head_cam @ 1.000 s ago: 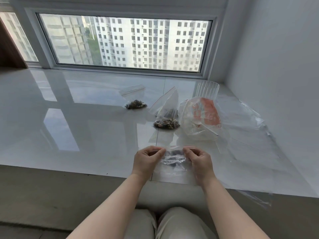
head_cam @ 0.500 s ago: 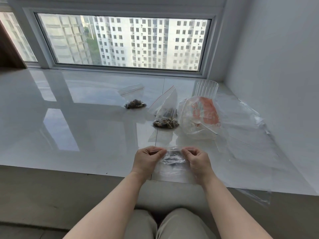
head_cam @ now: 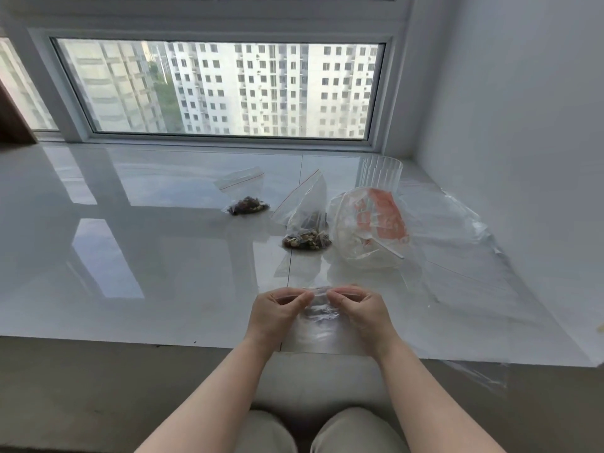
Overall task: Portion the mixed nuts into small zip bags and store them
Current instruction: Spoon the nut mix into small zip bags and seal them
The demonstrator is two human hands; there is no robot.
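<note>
A small clear zip bag (head_cam: 322, 325) hangs over the near edge of the white sill. My left hand (head_cam: 277, 313) and my right hand (head_cam: 361, 313) pinch its top strip, thumbs and fingers close together at the middle. I cannot tell what is inside it. Farther back, a small zip bag of dark nuts (head_cam: 246, 196) lies flat. Right of it, a second zip bag (head_cam: 307, 223) stands with mixed nuts at its bottom.
A large crumpled clear bag with an orange label (head_cam: 369, 227) sits right of the standing bag. Behind it is a ribbed clear cup (head_cam: 381, 173). A wide clear plastic sheet (head_cam: 464, 256) covers the sill's right side and drapes over its front edge. The wall rises at right.
My two hands have drawn closer together along the bag's top strip. The view has tilted slightly downward. The other bags have not moved.
</note>
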